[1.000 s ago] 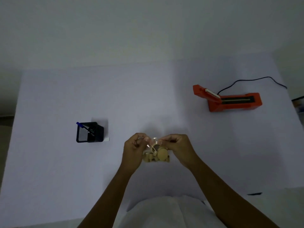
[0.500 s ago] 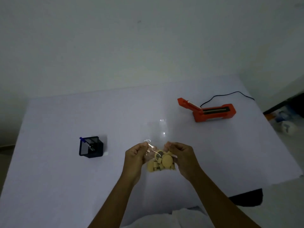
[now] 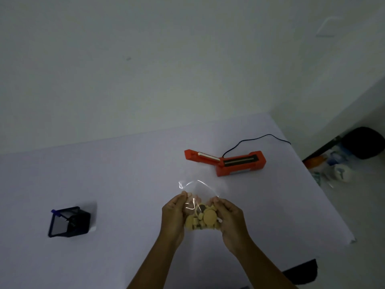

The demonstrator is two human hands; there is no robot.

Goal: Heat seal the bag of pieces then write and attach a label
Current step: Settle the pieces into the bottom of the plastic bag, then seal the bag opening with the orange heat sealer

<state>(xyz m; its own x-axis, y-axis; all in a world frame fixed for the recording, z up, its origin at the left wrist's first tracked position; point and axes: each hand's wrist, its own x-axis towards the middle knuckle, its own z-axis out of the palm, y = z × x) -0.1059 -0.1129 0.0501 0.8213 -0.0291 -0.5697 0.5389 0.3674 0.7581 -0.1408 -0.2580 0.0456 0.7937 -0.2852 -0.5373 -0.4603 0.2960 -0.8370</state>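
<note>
A clear plastic bag [image 3: 201, 215] holding several tan wooden pieces is held up over the table between both hands. My left hand [image 3: 174, 215] pinches its left side and my right hand [image 3: 230, 217] pinches its right side. The bag's open top sticks up above my fingers. An orange heat sealer [image 3: 229, 162] lies at the back right with its arm raised open and a black cord trailing behind it. A black mesh pen holder [image 3: 69, 223] with a blue pen stands at the left, a white slip of paper [image 3: 93, 228] beside its right side.
The white table [image 3: 125, 174] runs to a right edge near the sealer. Beyond that edge, on the floor, lie a dark round object [image 3: 363, 142] and some bottles and clutter [image 3: 337, 170]. A plain wall stands behind the table.
The view tilted up and shifted right. Both hands kept hold of the bag, and its open top now stands spread above my fingers.
</note>
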